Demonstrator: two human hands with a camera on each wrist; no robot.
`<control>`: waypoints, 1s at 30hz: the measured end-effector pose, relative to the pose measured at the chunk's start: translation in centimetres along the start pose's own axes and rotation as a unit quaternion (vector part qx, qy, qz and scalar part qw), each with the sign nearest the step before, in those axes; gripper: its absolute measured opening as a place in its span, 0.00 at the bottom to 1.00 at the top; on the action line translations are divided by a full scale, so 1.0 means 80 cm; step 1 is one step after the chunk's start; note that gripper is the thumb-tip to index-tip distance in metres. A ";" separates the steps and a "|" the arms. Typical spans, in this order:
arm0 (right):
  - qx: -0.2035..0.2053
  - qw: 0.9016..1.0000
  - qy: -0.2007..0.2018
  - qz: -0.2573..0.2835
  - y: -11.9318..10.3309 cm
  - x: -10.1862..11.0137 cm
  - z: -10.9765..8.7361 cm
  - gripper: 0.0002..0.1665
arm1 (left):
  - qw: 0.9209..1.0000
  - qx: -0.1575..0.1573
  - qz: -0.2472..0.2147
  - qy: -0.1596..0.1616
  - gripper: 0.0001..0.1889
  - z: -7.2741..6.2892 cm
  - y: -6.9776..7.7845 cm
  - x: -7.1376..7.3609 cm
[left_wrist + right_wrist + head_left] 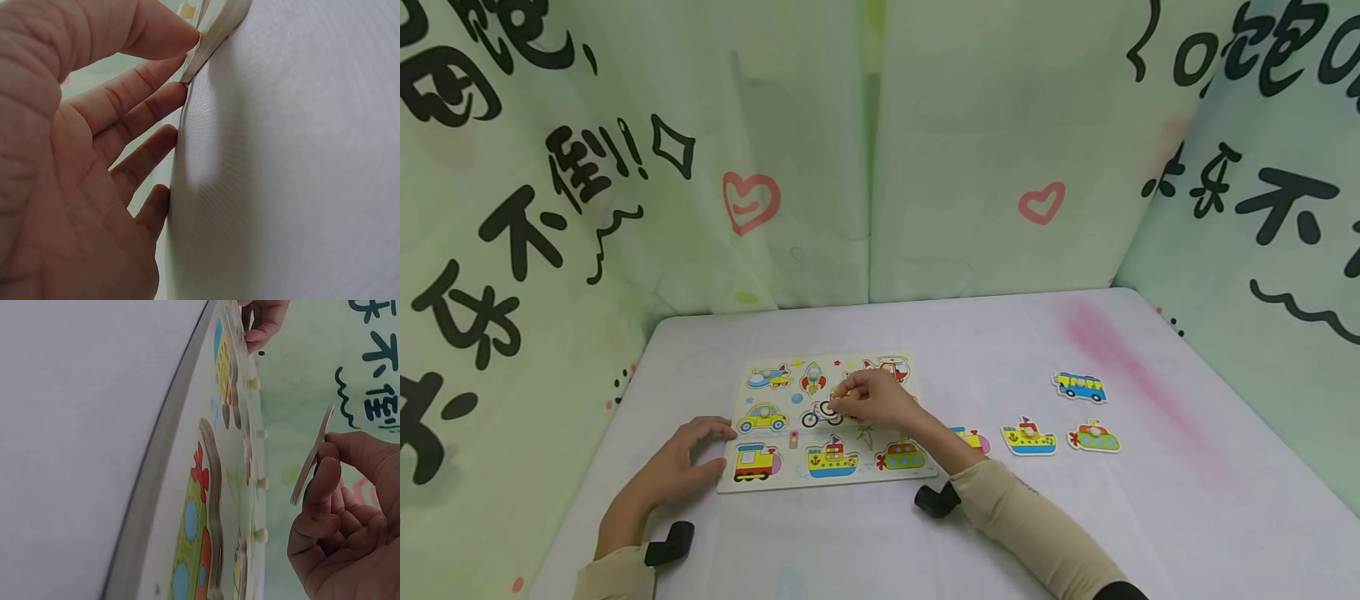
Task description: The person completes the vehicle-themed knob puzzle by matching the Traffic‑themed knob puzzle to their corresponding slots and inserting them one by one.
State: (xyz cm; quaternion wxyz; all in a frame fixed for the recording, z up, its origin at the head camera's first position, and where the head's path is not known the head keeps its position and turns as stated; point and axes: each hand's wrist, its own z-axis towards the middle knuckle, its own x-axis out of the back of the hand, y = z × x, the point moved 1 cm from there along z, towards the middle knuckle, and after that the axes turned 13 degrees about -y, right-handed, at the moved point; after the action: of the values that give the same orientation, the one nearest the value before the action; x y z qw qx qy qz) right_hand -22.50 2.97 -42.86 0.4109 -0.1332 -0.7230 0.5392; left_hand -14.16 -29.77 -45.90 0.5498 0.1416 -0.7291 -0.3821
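Observation:
A wooden puzzle board (793, 463) with vehicle pictures lies on the table. My left hand (681, 462) is at its left edge; in the left wrist view, thumb and fingertips touch the edge and the white cloth. My right hand (876, 398) is over the board's middle, near the bicycle picture (818, 415). Between thumb and fingers it pinches a thin flat wooden puzzle piece (312, 455), seen edge-on and apart from the board, so its picture is hidden. Below the hand, the submarine recess (190, 531) shows on the board.
Right of the board lie a loose bus piece (1080, 387), a ship piece (1028, 437) and a submarine piece (1093, 437). My right forearm partly covers a train piece (976, 440). Small knobs (261, 535) rise from the board. Printed curtains (955, 167) stand behind the table.

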 end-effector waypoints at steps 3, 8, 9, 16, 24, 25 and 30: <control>-0.006 1.000 -0.003 -0.015 -0.001 -0.006 0.006 0.09 | 1.000 0.005 -0.004 -0.002 0.18 0.000 0.000 0.000; -0.009 0.999 -0.009 -0.047 -0.004 -0.015 0.015 0.09 | 1.000 0.017 -0.005 -0.005 0.18 0.000 0.000 -0.001; -0.009 0.998 -0.010 -0.055 -0.004 -0.017 0.017 0.08 | 1.000 0.016 -0.004 -0.003 0.18 0.000 -0.001 -0.001; -0.015 0.994 -0.009 -0.108 -0.002 -0.024 0.030 0.09 | 1.000 0.015 -0.005 -0.004 0.18 0.000 -0.001 -0.001; -0.037 0.990 -0.013 -0.137 -0.005 -0.027 0.038 0.09 | 1.000 0.016 -0.003 -0.002 0.18 0.000 0.002 0.000; -0.041 0.989 -0.015 -0.138 -0.004 -0.027 0.039 0.09 | 1.000 0.016 -0.002 -0.002 0.18 0.000 0.002 0.000; -0.053 0.988 -0.020 -0.140 -0.003 -0.030 0.044 0.10 | 1.000 0.019 0.001 -0.002 0.18 -0.001 0.003 0.000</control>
State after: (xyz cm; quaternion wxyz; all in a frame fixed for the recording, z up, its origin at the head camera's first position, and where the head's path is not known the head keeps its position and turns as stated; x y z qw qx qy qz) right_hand -23.50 -0.99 -44.00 0.4605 -0.0418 -0.7702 0.4394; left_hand -14.07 -29.64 -45.77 0.5463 0.1504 -0.7374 -0.3676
